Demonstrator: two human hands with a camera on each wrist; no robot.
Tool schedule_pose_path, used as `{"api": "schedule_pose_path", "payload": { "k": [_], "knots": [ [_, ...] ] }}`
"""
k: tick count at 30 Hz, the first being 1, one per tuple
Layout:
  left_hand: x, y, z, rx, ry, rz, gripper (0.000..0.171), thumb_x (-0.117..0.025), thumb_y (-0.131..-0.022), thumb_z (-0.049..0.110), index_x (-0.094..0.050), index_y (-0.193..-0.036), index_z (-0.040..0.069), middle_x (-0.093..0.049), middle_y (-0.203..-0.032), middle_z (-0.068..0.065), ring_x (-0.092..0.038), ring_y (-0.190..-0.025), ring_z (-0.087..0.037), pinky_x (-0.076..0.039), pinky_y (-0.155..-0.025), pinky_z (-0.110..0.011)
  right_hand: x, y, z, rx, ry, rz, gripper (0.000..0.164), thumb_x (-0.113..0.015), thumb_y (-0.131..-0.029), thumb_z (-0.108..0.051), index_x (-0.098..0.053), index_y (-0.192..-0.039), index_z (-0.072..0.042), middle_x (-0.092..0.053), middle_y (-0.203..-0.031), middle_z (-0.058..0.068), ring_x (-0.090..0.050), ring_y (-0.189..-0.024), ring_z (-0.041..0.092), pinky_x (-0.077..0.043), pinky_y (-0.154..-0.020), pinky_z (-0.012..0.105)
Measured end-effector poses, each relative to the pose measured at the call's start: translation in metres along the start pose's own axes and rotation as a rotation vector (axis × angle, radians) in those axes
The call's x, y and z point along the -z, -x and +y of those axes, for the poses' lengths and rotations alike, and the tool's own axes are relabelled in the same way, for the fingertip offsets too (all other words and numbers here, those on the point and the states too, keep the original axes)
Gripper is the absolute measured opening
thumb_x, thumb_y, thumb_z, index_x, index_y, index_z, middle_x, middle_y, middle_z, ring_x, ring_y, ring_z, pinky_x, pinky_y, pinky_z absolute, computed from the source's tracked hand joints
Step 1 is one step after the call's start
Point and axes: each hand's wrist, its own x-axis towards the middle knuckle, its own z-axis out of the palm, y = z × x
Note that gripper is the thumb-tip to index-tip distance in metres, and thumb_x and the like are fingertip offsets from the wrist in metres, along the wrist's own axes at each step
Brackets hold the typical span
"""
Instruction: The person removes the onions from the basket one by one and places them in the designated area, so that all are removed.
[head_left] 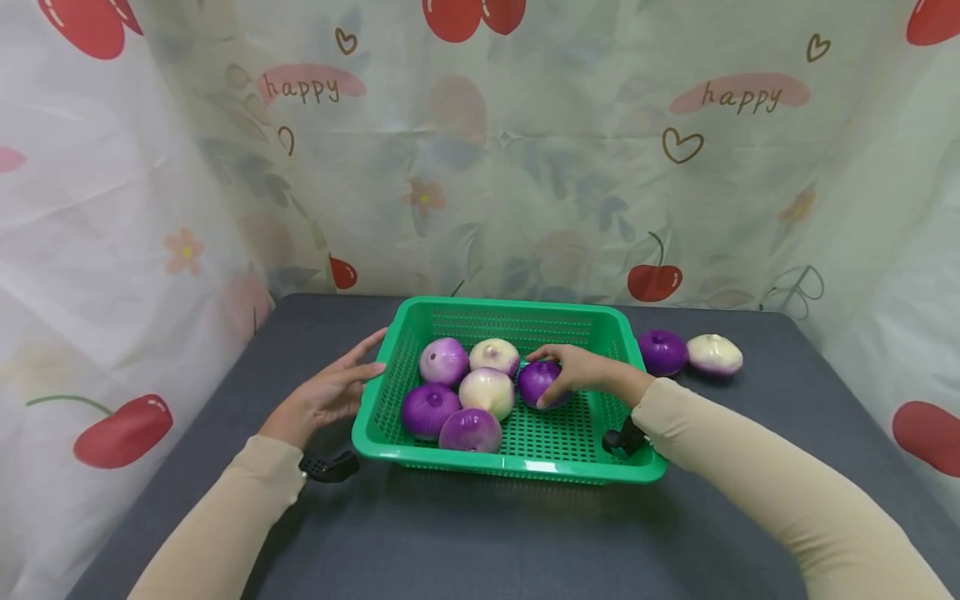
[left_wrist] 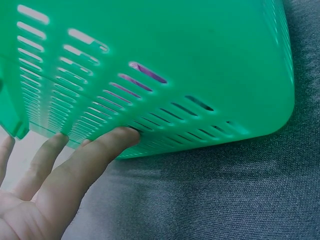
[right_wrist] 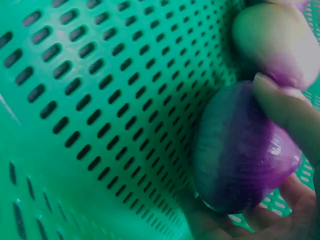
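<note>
A green plastic basket (head_left: pixel 517 467) with slotted walls stands on the table and holds several purple and whitish onions. Inside it, toward the right, my right hand (head_left: pixel 581 369) grips a dark purple onion (head_left: pixel 534 382), thumb on the near side and fingers round the far side. The right wrist view shows this onion (right_wrist: pixel 240 155) low over the basket's holed floor, beside a pale onion (right_wrist: pixel 275 42). My left hand (head_left: pixel 330 396) rests against the basket's left wall with fingers extended. In the left wrist view its fingertips (left_wrist: pixel 125 135) touch the slotted outer wall.
To the right of the basket, a purple onion (head_left: pixel 663 352) and a whitish onion (head_left: pixel 715 355) lie on the dark grey table (head_left: pixel 480 542). A patterned curtain (head_left: pixel 510 167) hangs behind and on both sides.
</note>
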Motion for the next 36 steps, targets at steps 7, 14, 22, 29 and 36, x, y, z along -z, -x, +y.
{"api": "schedule_pose_path", "payload": {
  "k": [7,14,22,29,36],
  "knots": [
    [0.0,0.0,-0.001,-0.008,-0.011,-0.012,0.071,-0.047,-0.103,0.013,-0.006,-0.155,0.039,-0.015,-0.156,-0.025,-0.062,-0.109,-0.025,-0.052,-0.086,-0.05,0.0,0.002,-0.003,0.001,0.035,0.042,0.076,-0.084,-0.072,-0.009,-0.048,-0.139,-0.006,-0.049,-0.135,0.024,-0.054,-0.115,0.035,-0.052,-0.088,0.041],
    [-0.002,0.001,0.001,-0.012,-0.013,-0.016,0.072,-0.048,-0.102,0.014,-0.006,-0.155,0.038,-0.016,-0.155,-0.026,-0.062,-0.109,-0.025,-0.052,-0.086,-0.05,0.01,0.011,-0.016,0.027,-0.013,0.101,0.077,-0.082,-0.076,-0.01,-0.044,-0.143,-0.006,-0.045,-0.14,0.024,-0.054,-0.117,0.038,-0.053,-0.089,0.043],
    [-0.001,0.001,0.001,-0.015,-0.024,-0.013,0.071,-0.047,-0.103,0.014,-0.006,-0.155,0.038,-0.018,-0.154,-0.025,-0.063,-0.108,-0.024,-0.053,-0.085,-0.049,0.037,0.024,-0.026,0.126,-0.092,0.21,0.078,-0.081,-0.079,-0.019,-0.041,-0.146,-0.015,-0.042,-0.142,0.019,-0.054,-0.118,0.037,-0.053,-0.089,0.043],
    [0.001,0.0,0.0,-0.012,-0.026,-0.011,0.07,-0.046,-0.103,0.014,-0.006,-0.155,0.038,-0.019,-0.154,-0.025,-0.063,-0.108,-0.024,-0.053,-0.086,-0.049,0.062,0.046,-0.037,0.16,-0.156,0.297,0.076,-0.078,-0.083,-0.023,-0.039,-0.148,-0.019,-0.036,-0.148,0.018,-0.04,-0.132,0.038,-0.046,-0.098,0.052],
    [-0.001,0.001,0.0,-0.015,-0.026,-0.008,0.071,-0.048,-0.103,0.015,-0.006,-0.156,0.037,-0.019,-0.154,-0.026,-0.064,-0.106,-0.023,-0.054,-0.085,-0.047,0.09,0.079,-0.041,0.14,-0.167,0.389,0.08,-0.075,-0.086,-0.026,-0.031,-0.152,-0.024,-0.033,-0.151,0.015,-0.039,-0.134,0.035,-0.04,-0.102,0.056]
  ]
}}
